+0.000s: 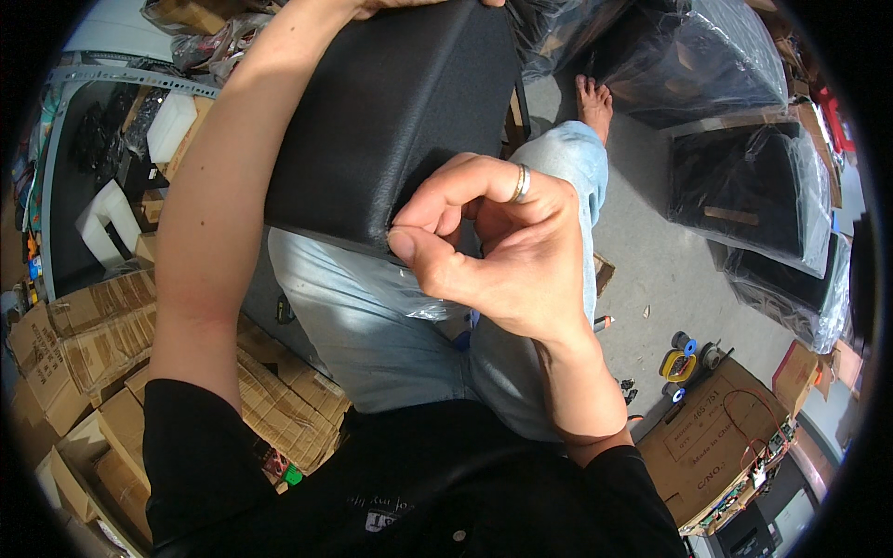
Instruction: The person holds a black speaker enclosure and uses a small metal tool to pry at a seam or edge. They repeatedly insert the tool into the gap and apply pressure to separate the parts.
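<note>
Black textured box (391,112) resting on lap, near edge at knee level. Left of box: stacked cardboard cartons (102,325), close alongside. Right of box: bare grey floor (651,270), then plastic-wrapped black boxes (744,186) well apart. Right hand (493,251) at near lower corner of box, thumb and forefinger pinched shut on edge seam. Left hand (419,4) at far top edge of box, mostly out of view; grip state cannot be determined.
</note>
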Available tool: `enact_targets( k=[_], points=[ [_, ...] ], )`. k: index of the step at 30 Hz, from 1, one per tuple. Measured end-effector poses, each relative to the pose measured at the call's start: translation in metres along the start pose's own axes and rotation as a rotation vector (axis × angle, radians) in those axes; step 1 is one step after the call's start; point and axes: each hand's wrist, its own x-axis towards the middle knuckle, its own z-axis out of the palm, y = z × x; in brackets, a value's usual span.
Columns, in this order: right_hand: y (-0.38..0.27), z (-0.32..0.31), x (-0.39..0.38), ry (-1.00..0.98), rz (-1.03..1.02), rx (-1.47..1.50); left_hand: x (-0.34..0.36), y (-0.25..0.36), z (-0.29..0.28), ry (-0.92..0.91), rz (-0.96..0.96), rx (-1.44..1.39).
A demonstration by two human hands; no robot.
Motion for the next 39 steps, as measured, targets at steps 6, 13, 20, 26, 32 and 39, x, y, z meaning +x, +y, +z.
enact_targets(
  k=[6, 13, 20, 26, 32, 39],
  points=[
    [-0.001, 0.000, 0.000, 0.003, 0.037, 0.030, 0.000, 0.000, 0.001, 0.019, -0.007, 0.009],
    [0.004, -0.004, 0.000, -0.014, -0.006, 0.027, 0.001, 0.001, -0.002, -0.029, -0.021, 0.039],
    [0.001, -0.002, 0.000, -0.014, -0.001, 0.001, 0.001, -0.004, -0.001, 0.009, -0.013, 0.011],
    [0.000, -0.002, -0.001, -0.017, 0.029, -0.009, -0.002, -0.001, 0.000, 0.021, -0.027, 0.011],
    [0.002, -0.002, 0.000, -0.013, -0.013, 0.023, -0.015, 0.015, -0.002, -0.023, -0.016, -0.008],
    [-0.003, -0.001, 0.000, -0.027, 0.031, -0.014, -0.002, -0.002, 0.000, 0.022, -0.017, 0.014]
  ],
)
